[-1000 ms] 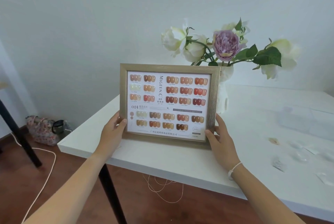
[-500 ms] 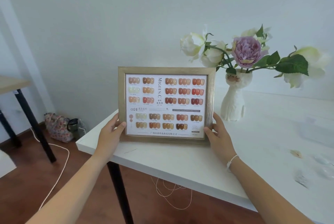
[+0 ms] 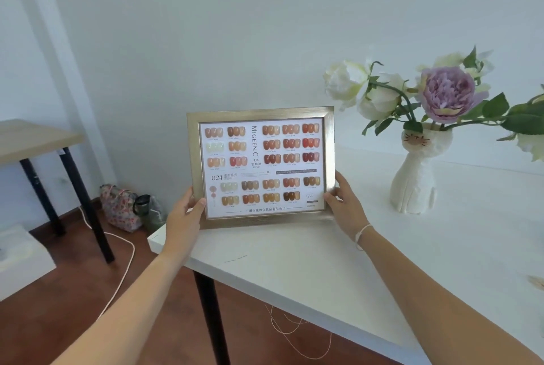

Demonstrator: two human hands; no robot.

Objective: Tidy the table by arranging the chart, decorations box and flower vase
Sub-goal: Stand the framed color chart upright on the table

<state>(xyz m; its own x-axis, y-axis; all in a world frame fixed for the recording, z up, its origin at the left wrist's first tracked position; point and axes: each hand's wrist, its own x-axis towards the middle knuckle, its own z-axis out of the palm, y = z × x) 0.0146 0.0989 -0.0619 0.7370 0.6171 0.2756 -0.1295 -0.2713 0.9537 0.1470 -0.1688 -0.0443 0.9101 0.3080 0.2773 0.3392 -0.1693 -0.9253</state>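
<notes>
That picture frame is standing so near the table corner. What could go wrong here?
The frame stands upright near the table's left corner, held at its lower sides by the left hand and right hand. Let go carelessly, it might tip or slide off the edge. Shifted right, it could knock the slim vase, which looks top-heavy with flowers.

Chart [image 3: 261,166] upright at the table's [image 3: 294,261] left corner — flower vase [image 3: 415,176] to its right, farther back

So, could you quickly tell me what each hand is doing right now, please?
Left hand: closed on the lower left edge of the framed chart.
Right hand: closed on the chart's lower right edge.
</notes>
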